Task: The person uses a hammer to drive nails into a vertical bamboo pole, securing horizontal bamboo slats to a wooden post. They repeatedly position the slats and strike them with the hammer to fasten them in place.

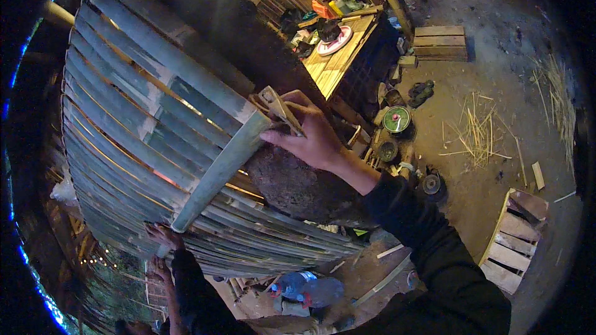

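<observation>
The right hand pinches the slat at its top end, against the woven wall's right edge; the left hand grips its bottom end. Best to keep both ends firm and the slat flat against the weave.

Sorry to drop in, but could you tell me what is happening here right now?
A person is working on a wall of bamboo slats. The right hand presses the top end of a loose bamboo strip laid at a slant across the slats, with a small pale piece under its fingers. The left hand grips the strip's bottom end. Behind, a bamboo table holds clutter, and a wooden pallet lies on the dirt ground.
</observation>
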Motion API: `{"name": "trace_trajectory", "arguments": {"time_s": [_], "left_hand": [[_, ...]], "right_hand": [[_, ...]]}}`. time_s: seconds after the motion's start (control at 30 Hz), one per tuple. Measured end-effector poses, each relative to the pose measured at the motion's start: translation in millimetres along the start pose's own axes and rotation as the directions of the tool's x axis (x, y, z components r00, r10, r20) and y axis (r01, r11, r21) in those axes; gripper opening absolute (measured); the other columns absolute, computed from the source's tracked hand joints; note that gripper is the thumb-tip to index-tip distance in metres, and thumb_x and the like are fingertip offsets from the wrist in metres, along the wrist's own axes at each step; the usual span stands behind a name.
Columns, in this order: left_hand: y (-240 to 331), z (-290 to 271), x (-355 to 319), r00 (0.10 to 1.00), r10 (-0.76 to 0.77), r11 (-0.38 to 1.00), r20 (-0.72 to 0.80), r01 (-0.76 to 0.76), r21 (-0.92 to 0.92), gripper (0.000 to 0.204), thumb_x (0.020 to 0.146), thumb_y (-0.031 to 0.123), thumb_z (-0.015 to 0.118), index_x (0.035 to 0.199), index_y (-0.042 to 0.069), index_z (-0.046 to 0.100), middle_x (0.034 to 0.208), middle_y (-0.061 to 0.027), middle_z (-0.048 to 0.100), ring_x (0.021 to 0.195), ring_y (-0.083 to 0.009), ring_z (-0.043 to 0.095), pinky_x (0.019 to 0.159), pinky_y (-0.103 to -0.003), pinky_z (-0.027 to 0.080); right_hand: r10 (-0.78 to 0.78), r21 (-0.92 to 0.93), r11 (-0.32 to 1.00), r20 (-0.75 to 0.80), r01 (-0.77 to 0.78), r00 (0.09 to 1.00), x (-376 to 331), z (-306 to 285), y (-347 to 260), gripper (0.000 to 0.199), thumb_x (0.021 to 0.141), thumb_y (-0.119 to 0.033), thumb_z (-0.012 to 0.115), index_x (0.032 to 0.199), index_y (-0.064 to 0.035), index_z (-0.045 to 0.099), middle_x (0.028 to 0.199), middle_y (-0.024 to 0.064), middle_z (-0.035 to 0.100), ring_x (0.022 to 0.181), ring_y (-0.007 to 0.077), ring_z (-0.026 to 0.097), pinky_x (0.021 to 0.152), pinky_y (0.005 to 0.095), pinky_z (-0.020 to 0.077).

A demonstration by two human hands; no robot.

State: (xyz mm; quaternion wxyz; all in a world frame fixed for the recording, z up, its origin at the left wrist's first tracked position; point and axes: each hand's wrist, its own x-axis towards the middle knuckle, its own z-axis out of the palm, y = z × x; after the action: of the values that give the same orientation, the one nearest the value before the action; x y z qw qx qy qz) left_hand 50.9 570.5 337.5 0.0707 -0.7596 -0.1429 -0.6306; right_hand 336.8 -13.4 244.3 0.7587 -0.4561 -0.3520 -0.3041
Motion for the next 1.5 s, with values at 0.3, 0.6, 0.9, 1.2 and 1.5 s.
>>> {"name": "trace_trajectory", "arguments": {"time_s": [0.3, 0.6, 0.9, 1.2, 1.5], "left_hand": [[12, 8, -9, 0.999, 0.047, 0.982, 0.02, -0.05, 0.182, 0.075, 0.104, 0.055, 0.035, 0.154, 0.0, 0.028, 0.153, -0.0262, 0.03, 0.142, -0.0405, 0.028, 0.116, -0.05, 0.024], [10, 5, 0, 1.0, -0.014, 0.987, -0.003, 0.014, 0.159, 0.074, 0.104, 0.056, 0.036, 0.155, 0.003, 0.029, 0.152, -0.0236, 0.03, 0.141, -0.0381, 0.031, 0.115, -0.049, 0.027], [34, 7, -5, 0.993, -0.119, 0.988, -0.016, 0.12, 0.1, 0.075, 0.103, 0.056, 0.037, 0.154, 0.001, 0.03, 0.149, -0.0261, 0.033, 0.138, -0.0408, 0.033, 0.114, -0.052, 0.027], [9, 7, -7, 0.996, -0.003, 0.995, -0.084, 0.012, 0.099, 0.075, 0.103, 0.054, 0.036, 0.153, -0.001, 0.031, 0.15, -0.0285, 0.034, 0.138, -0.0426, 0.033, 0.115, -0.053, 0.023], [-3, 31, -17, 0.988, -0.122, 0.992, -0.092, 0.12, -0.026, 0.058, 0.104, 0.032, 0.043, 0.151, -0.002, 0.038, 0.155, -0.0241, 0.035, 0.141, -0.0395, 0.033, 0.118, -0.048, 0.022]], "right_hand": [[0.125, 0.171, 0.973, 0.184, -0.157, 0.975, 9, -6, 3, 0.041, 0.087, -0.022, 0.078, 0.121, -0.0033, 0.065, 0.102, 0.0114, 0.066, 0.086, 0.0192, 0.063, 0.077, 0.0353, 0.053], [0.309, 0.24, 0.885, 0.34, -0.399, 0.888, 14, -16, -4, 0.052, 0.09, -0.027, 0.075, 0.137, -0.0115, 0.059, 0.083, 0.002, 0.069, 0.048, 0.0071, 0.05, 0.046, 0.0263, 0.0454], [0.281, 0.245, 0.895, 0.337, -0.372, 0.899, 13, -18, 3, 0.056, 0.089, -0.026, 0.076, 0.14, -0.0117, 0.056, 0.082, 0.0018, 0.068, 0.048, 0.0062, 0.05, 0.046, 0.0264, 0.0454], [0.127, 0.157, 0.975, 0.19, -0.158, 0.974, 15, -12, 0, 0.06, 0.085, -0.024, 0.08, 0.137, -0.0046, 0.056, 0.105, 0.01, 0.072, 0.091, 0.0167, 0.065, 0.082, 0.0339, 0.0534], [0.474, 0.15, 0.855, 0.161, -0.496, 0.866, 12, -4, -11, 0.044, 0.087, -0.024, 0.077, 0.123, -0.0025, 0.062, 0.087, -0.0014, 0.062, 0.06, 0.0043, 0.049, 0.05, 0.0219, 0.0378]]}}
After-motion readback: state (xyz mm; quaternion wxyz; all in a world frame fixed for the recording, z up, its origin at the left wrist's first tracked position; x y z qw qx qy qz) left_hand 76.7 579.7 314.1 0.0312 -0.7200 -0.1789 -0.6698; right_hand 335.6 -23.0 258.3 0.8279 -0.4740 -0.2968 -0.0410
